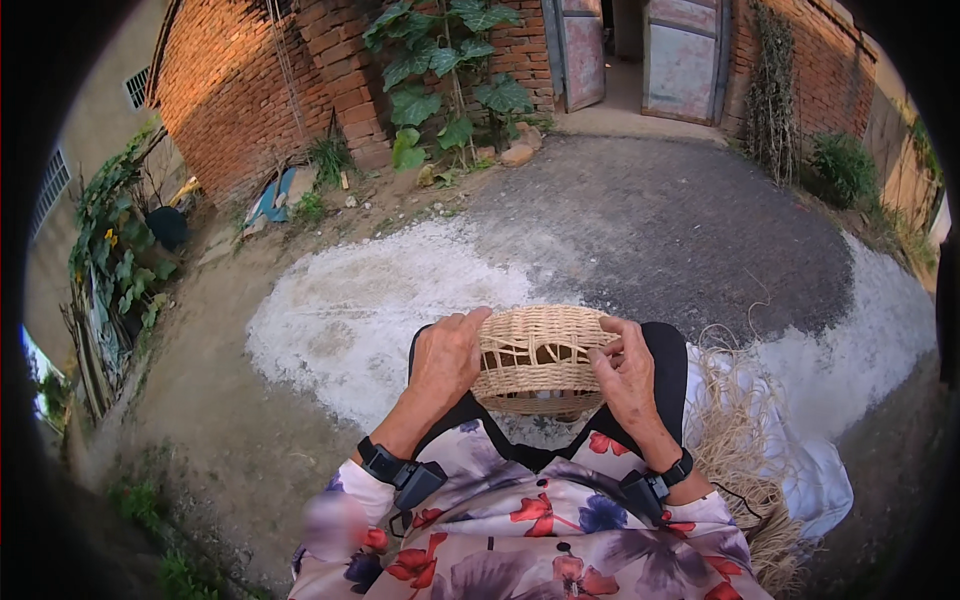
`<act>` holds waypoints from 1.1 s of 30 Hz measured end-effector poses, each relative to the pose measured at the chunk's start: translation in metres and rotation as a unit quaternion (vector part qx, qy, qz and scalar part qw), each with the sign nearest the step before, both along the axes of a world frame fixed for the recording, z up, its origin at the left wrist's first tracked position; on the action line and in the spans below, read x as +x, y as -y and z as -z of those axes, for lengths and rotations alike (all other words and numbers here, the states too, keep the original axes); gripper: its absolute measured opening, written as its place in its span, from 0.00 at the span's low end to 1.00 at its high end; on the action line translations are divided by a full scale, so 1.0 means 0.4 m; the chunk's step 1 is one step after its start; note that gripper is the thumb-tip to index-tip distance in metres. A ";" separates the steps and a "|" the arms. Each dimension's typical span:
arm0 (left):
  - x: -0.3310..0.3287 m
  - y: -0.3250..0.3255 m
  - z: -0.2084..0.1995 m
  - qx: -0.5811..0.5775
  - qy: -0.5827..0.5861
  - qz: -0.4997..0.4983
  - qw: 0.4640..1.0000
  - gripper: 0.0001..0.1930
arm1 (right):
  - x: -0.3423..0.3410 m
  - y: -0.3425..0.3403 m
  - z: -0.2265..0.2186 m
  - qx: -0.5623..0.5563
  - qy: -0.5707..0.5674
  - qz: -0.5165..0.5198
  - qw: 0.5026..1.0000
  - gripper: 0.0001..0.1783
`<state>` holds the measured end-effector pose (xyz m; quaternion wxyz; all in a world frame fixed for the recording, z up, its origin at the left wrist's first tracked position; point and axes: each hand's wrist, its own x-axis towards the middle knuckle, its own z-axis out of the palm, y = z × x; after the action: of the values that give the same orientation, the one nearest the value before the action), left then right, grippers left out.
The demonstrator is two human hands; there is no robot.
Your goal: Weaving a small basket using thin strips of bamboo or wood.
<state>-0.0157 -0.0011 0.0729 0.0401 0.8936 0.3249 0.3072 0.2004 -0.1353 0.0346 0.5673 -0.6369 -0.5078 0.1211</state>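
A pale woven basket [540, 376] rests on its side between my knees, with an openwork band of bare strands across its middle and denser weave above and below. My left hand [450, 354] grips its left side, the fingers curled over the upper edge. At the right side, my right hand [625, 372] pinches the weave near the open band, thumb and fingertips close together. Whether a loose strand lies between those fingertips is too small to tell. Both wrists carry black strapped devices.
A heap of loose straw-coloured strands [745, 430] lies on a white sheet [815, 485] to my right. White powdery ground [370, 300] and a dark patch [680, 220] spread ahead. Beyond stand a brick wall [240, 90], a leafy plant [450, 70] and an open door [683, 60].
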 end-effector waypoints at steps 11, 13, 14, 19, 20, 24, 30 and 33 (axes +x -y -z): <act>-0.079 -0.003 0.097 -0.341 0.181 -0.065 0.920 0.07 | 0.085 0.061 0.118 -0.025 -0.018 0.072 0.997 0.13; -0.076 0.018 0.071 -0.361 0.186 -0.116 0.906 0.08 | 0.083 0.061 0.112 -0.003 0.000 0.076 0.997 0.10; -0.080 0.021 0.078 -0.360 0.185 -0.117 0.907 0.08 | 0.084 0.061 0.119 -0.002 -0.002 0.076 0.997 0.10; -0.108 0.023 0.081 -0.229 0.067 -0.078 0.968 0.08 | 0.082 0.063 0.130 0.001 0.021 0.069 0.997 0.08; -0.119 0.015 0.079 -0.127 0.054 -0.086 0.987 0.08 | 0.081 0.062 0.128 0.001 0.020 0.069 0.997 0.08; -0.131 -0.011 0.090 -0.268 0.095 -0.102 0.953 0.06 | 0.075 0.065 0.126 -0.005 0.023 0.063 0.998 0.05; -0.055 -0.001 0.090 -0.566 0.302 0.018 0.767 0.08 | 0.061 0.064 0.118 -0.010 0.050 0.063 0.997 0.04; -0.014 -0.004 0.117 -0.508 0.306 -0.026 0.805 0.06 | 0.056 0.067 0.119 -0.008 0.066 0.065 0.996 0.04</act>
<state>-0.0212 0.0005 0.0259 0.5776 0.5961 0.4284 0.3570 0.2229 -0.1619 -0.0130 0.5341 -0.6798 -0.5006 0.0454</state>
